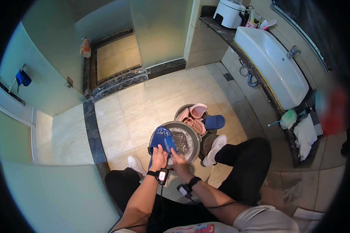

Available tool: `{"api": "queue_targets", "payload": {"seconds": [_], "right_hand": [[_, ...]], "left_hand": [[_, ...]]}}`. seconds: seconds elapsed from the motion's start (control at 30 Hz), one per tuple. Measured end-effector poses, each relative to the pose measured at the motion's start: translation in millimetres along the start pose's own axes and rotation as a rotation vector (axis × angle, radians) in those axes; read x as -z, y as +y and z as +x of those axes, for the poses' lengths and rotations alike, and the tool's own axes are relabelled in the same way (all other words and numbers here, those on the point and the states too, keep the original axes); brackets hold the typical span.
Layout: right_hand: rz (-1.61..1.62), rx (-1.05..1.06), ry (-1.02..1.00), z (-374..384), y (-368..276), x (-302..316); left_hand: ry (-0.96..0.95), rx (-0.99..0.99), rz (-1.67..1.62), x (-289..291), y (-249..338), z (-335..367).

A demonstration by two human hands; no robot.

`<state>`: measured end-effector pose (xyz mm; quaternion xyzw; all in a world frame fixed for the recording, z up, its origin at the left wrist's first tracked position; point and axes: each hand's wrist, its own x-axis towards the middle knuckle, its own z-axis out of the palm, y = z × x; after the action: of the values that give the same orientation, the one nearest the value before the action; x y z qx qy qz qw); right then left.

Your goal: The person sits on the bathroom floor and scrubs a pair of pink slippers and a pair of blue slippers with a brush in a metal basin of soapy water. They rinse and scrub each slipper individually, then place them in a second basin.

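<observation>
My left hand (158, 158) grips a dark blue slipper (158, 136) by its near end, tilted over the left side of a round grey basin (196, 149). Closed around a blue brush (170, 144), my right hand (180, 164) presses it to the slipper's right side; its bristles are hidden. Soapy water (182, 141) with white foam along the rim fills the basin. Just behind stands a second grey basin (177, 113) holding pink slippers (198, 110). Another blue slipper (214, 122) leans out over its right edge.
My white shoes (215, 149) stand on both sides of the basin on a tiled floor (124, 112). To the right, a white sink (274, 70) sits on a dark counter, with a white cloth (305, 136) near its end. Frosted glass panels (46, 66) rise at the left.
</observation>
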<state>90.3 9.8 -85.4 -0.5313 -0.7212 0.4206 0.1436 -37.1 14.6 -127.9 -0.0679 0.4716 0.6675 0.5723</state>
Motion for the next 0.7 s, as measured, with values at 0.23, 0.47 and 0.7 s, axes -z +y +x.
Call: {"api": "queue_targets", "payload": {"seconds": [0.23, 0.47, 0.7], "right_hand": [[-0.001, 0.058, 0.000, -20.1, -1.7, -18.9], [-0.133, -0.293, -0.135, 75.0, 58.6, -17.8], [0.373, 0.007, -0.052, 17.1, 70.0, -6.0]], "left_hand": [[-0.008, 0.035, -0.011, 24.8, 0.6, 3.0], [-0.191, 0.122, -0.048, 28.6, 20.7, -2.9], [-0.099, 0.009, -0.112, 11.2, 20.1, 6.0]]}}
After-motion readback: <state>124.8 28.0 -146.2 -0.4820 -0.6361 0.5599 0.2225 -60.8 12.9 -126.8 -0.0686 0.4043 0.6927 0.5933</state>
